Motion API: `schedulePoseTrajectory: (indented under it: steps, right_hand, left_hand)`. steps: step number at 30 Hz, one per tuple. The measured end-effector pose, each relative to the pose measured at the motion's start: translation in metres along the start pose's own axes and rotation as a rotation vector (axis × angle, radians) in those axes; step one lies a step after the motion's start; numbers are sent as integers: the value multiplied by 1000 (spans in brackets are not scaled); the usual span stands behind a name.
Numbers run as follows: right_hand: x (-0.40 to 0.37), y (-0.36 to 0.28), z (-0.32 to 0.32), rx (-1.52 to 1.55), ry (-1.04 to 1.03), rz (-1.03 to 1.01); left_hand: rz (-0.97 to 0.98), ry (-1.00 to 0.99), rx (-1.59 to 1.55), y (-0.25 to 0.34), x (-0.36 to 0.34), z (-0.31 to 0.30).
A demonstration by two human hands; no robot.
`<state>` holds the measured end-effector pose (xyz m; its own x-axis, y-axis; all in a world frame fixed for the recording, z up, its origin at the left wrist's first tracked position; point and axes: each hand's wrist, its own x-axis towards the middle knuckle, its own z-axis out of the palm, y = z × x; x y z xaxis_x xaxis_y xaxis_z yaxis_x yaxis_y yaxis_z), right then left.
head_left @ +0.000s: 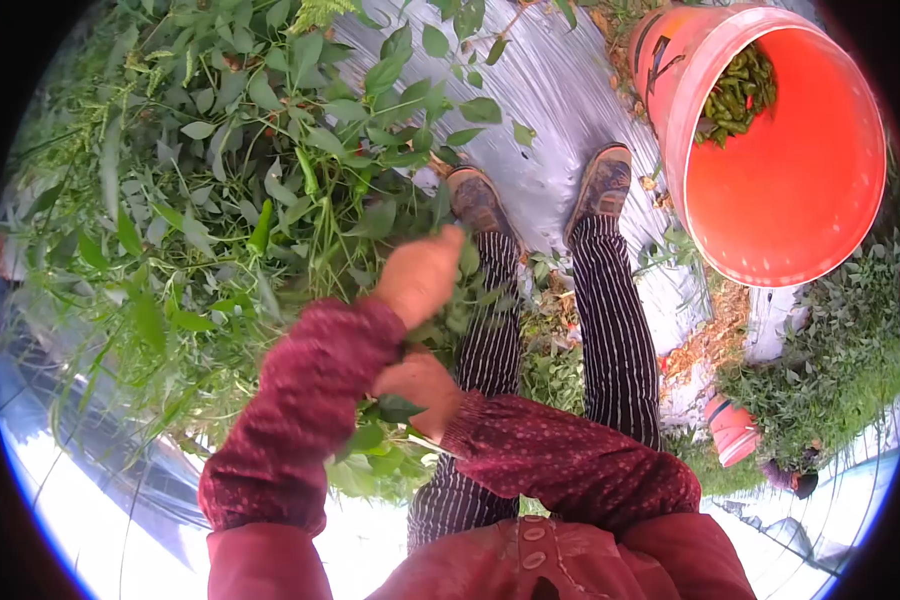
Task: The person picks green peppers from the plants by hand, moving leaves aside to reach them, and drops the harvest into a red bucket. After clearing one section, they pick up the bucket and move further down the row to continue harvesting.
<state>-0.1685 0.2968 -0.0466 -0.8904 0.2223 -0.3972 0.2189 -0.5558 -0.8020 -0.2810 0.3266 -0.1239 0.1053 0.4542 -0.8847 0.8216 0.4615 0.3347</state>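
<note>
My left hand [420, 278] is over the right edge of a leafy pepper plant [320, 130], blurred, with its fingers hard to make out. Closer to my body, my right hand [422, 392] reaches in among the leaves beside my left sleeve, which hides its fingertips. A dark leaf lies against its lower side. Long green peppers hang on the plant, one pepper [261, 228] left of my left hand and another pepper [307, 172] farther up. What either hand holds, if anything, does not show.
A large red bucket [800, 190] with green peppers [738, 95] inside lies tilted at the upper right. My shoes [602, 182] stand on silvery plastic sheeting [540, 100]. Farther off at the lower right are a smaller bucket [732, 432], more plants and a person [800, 482].
</note>
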Motion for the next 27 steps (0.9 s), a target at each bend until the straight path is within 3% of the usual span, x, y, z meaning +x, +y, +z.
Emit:
schedulePoseTrajectory:
  steps: [1, 2, 3, 5, 6, 8, 10, 11, 13, 14, 16, 18, 21, 23, 27]
  right_hand:
    - [1, 0, 1, 86, 6, -23]
    - [1, 0, 2, 174, 10, -44]
    - [3, -2, -1, 177, 4, -47]
    - [9, -9, -12, -160, 18, -69]
    - [9, -13, -16, -151, 16, -65]
    - [11, -20, -22, -185, -58, -87]
    - [13, -22, -16, -299, -82, -65]
    - [13, -25, -19, -319, -142, -39]
    - [12, -25, -16, -341, -208, -13]
    - [11, -21, -9, -406, -183, -22]
    - [11, -23, -7, -470, -161, -30]
    - [11, -27, -10, -514, -243, 35]
    - [8, -23, -2, -594, -204, 19]
    - [6, -21, 3, -706, -260, 43]
    - [3, -21, 2, -871, -280, 25]
  left_hand:
    - [60, 138, 9, 9, -4, 1]
    - [57, 136, 12, 7, -6, -4]
    - [34, 268, -125, 2, -6, -13]
    - [-90, 495, -408, -14, -9, -35]
    - [-112, 428, -711, -27, -17, -50]
    - [-262, 390, -830, -46, -37, -63]
    - [-460, 272, -699, -58, -58, -61]
    - [-464, 268, -694, -66, -69, -52]
    - [-129, 271, -29, -72, -81, -38]
    - [-133, 273, -31, -74, -83, -30]
    - [-153, 30, 331, -57, -82, -30]
    - [-96, 59, 384, -67, -82, -19]
    - [-46, 97, 315, -78, -80, -9]
    - [-166, -76, 325, -71, -76, -6]
    - [-247, -215, 260, -74, -63, -4]
